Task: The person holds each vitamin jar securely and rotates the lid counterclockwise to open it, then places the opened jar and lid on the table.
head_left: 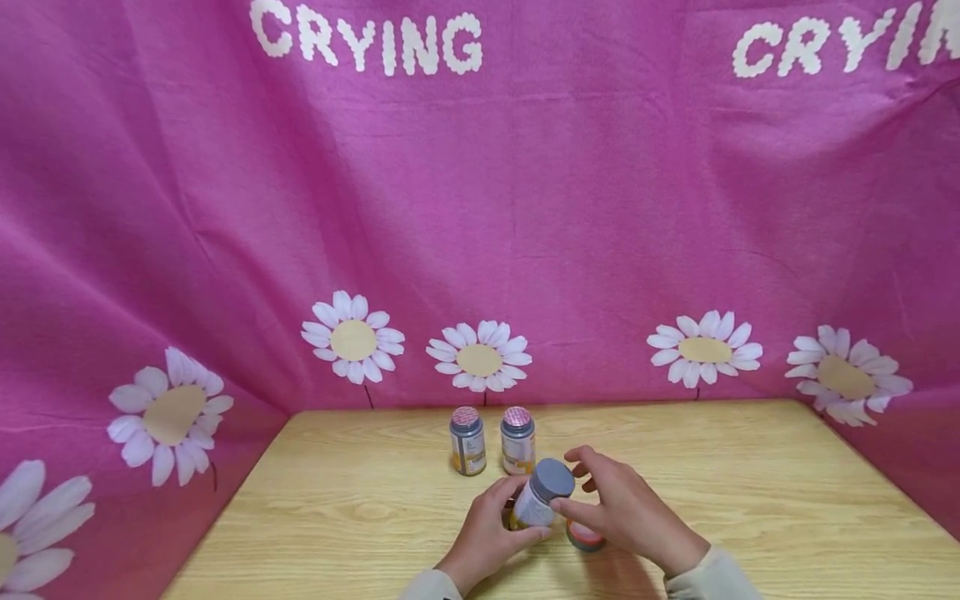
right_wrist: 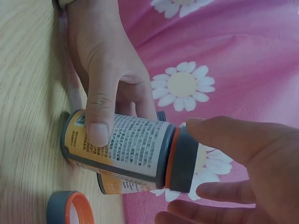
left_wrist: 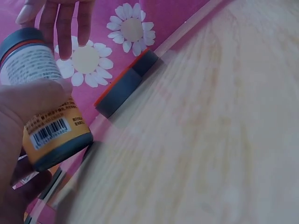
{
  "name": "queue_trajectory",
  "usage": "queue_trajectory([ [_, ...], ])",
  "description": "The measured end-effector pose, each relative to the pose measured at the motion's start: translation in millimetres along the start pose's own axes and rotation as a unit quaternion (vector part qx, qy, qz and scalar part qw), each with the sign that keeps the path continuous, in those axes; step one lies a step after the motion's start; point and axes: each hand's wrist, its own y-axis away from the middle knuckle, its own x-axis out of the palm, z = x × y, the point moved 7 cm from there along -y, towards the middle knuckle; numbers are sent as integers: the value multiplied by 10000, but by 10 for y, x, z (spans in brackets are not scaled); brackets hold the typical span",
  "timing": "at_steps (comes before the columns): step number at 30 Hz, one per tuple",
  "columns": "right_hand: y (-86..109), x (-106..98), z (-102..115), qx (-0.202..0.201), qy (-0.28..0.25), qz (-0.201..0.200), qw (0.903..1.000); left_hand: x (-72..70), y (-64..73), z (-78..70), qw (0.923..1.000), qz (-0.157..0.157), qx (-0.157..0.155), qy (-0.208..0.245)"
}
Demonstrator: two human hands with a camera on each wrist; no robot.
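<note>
My left hand (head_left: 491, 529) grips a supplement bottle (head_left: 534, 508) round its body, tilted, with the barcode side facing the left wrist camera. The label is white above and orange below, and a grey cap (right_wrist: 183, 158) with an orange lower ring sits on top. My right hand (head_left: 626, 508) is spread around that cap, its thumb at the cap's edge and its fingers apart from it. On the table below lie two loose grey caps with orange rims; the nearer cap (left_wrist: 119, 93) overlaps the farther cap (left_wrist: 148, 61) in the left wrist view.
Two similar bottles stand uncapped behind my hands, the left bottle (head_left: 468, 446) and the right bottle (head_left: 518, 446), both with pink patterned seals on top. A pink cloth (head_left: 570, 208) with daisies hangs at the back and sides of the wooden table (head_left: 337, 500).
</note>
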Motion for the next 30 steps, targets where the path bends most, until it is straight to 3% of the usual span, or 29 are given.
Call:
queue_trajectory([
  [8, 9, -18, 17, -108, 53, -94, 9999, 6, 25, -31, 9999, 29, 106, 31],
  [17, -15, 38, -18, 152, 35, 11, 9999, 21, 50, -36, 9994, 335, 70, 5],
  [22, -17, 63, -35, 202, 27, 69, 9998, 34, 52, -35, 9992, 337, 131, 169],
  [30, -3, 48, -81, 600, 334, -211, 9974, 47, 40, -27, 9988, 366, 44, 333],
])
